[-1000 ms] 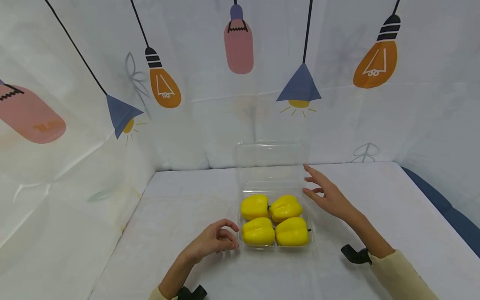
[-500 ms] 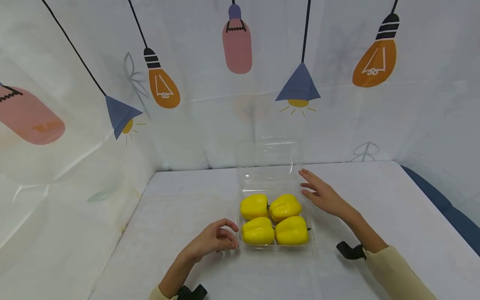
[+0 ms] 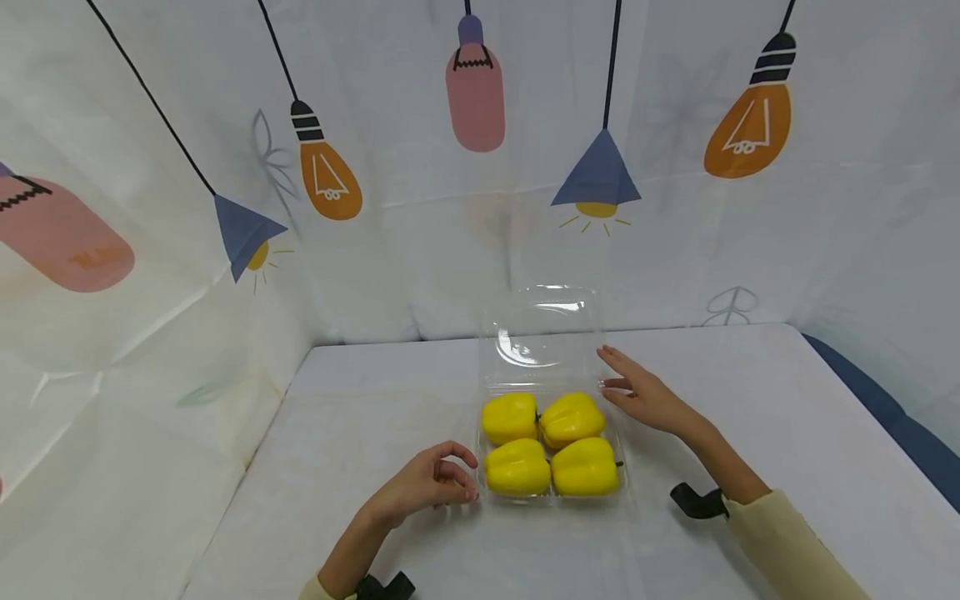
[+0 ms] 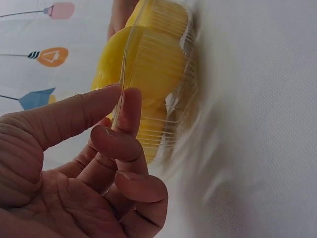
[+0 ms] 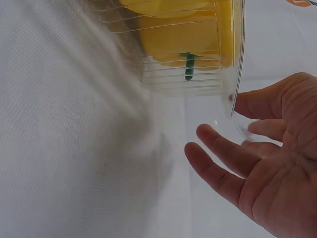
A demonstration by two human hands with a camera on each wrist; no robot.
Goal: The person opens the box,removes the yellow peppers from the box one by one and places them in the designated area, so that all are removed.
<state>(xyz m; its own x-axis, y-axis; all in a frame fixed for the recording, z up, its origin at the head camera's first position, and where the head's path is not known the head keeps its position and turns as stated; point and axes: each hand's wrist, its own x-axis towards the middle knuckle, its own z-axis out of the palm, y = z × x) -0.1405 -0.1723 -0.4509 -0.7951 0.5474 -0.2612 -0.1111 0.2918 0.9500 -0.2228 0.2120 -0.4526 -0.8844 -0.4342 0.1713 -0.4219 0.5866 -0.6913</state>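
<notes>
Several yellow bell peppers (image 3: 517, 467) sit in a clear plastic clamshell container (image 3: 551, 501) on the table. Its see-through lid (image 3: 540, 329) stands raised at the back, bright with reflections. My left hand (image 3: 423, 483) is at the container's left side; in the left wrist view its thumb and forefinger pinch the rim, the other fingers curled below. Beside the lid's lower right edge is my right hand (image 3: 648, 400), fingers loosely spread. The right wrist view puts its thumb against the container's rim (image 5: 239, 54), near a pepper's green stem (image 5: 189, 67).
A white cloth covers the table (image 3: 360, 400). Behind it hangs a white backdrop (image 3: 420, 250) printed with lamps and bulbs. Dark blue material (image 3: 862, 387) shows past the table's right edge. Each wrist wears a black mount (image 3: 697, 502).
My right hand has shifted slightly left and down along the lid's edge. The lid's tilt has changed, and its reflections are brighter. The left hand and the peppers stay in place.
</notes>
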